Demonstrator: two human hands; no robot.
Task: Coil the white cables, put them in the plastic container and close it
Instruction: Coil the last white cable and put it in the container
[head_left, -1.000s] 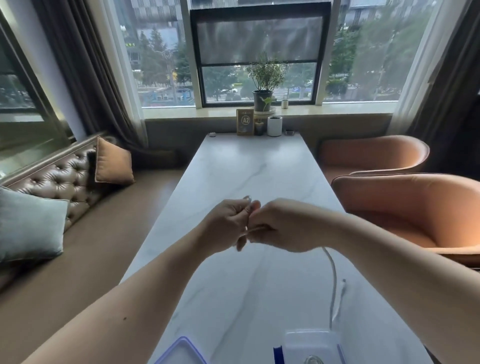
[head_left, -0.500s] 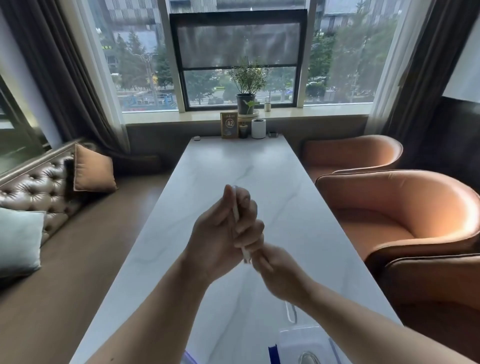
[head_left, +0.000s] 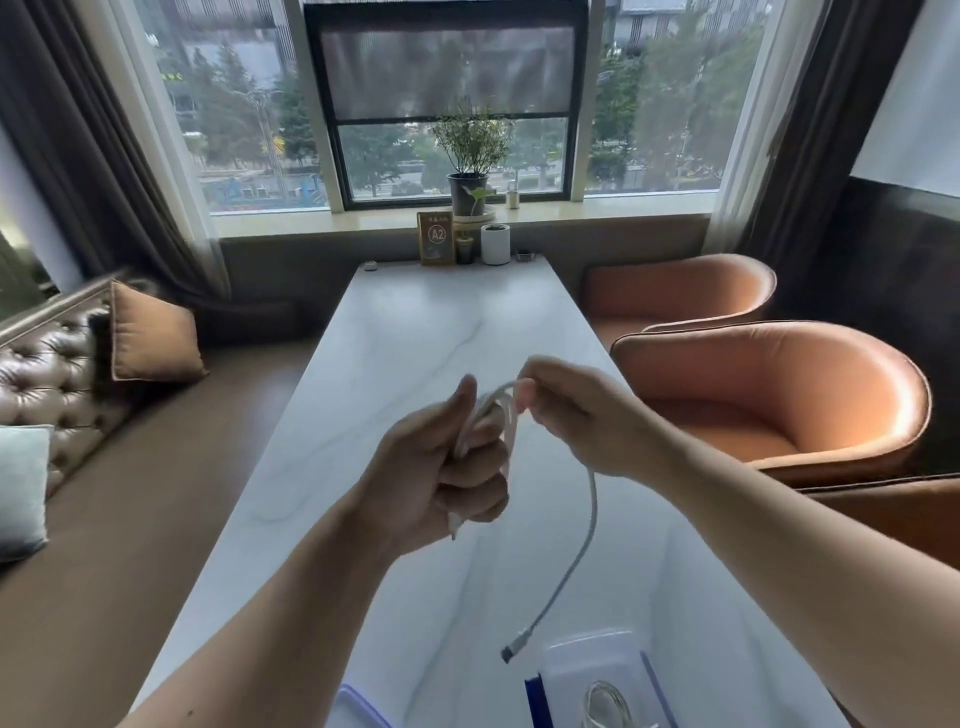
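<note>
Above the white marble table (head_left: 426, 332) my left hand (head_left: 436, 473) is closed around several loops of a white cable (head_left: 587, 525). My right hand (head_left: 576, 415) pinches the top of a loop just right of the left thumb. The cable's loose tail hangs down in a curve, and its plug end (head_left: 511, 647) dangles just above the table. A clear plastic container (head_left: 592, 660) with blue clips sits at the near edge, open, with another coiled white cable (head_left: 605, 701) inside. Its blue-rimmed lid (head_left: 363, 709) lies to the left, partly cut off.
Two orange armchairs (head_left: 769, 395) stand along the table's right side, and a tufted sofa (head_left: 47, 374) with cushions runs along the left. At the far end stand a sign card (head_left: 436, 238), a white cup (head_left: 494, 244) and a potted plant (head_left: 470, 171) on the sill.
The right hand rose from below the left hand to the top of the coil, laying another loop. The hanging tail is shorter, its plug now off the table. The view tilted.
</note>
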